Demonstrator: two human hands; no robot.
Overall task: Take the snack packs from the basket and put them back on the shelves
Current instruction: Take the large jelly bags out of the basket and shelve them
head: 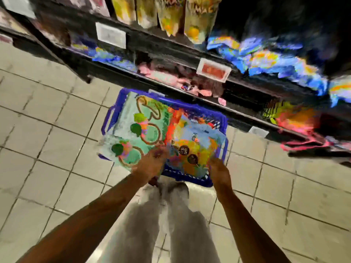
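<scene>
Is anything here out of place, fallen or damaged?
The blue packs on the right shelf lie in a jumbled heap, unlike the upright yellow bags above. The picture is blurred, so damage cannot be judged. Nothing lies spilled on the floor.

- We are looking from the head, steeply downward over a blue basket (218, 182) on the tiled floor (47, 130).
- We are facing dark shelves (152, 46) close ahead.

The whole picture was blurry and smeared. The floor (47, 130) was bright; the shelves (152, 42) were dark.
</scene>
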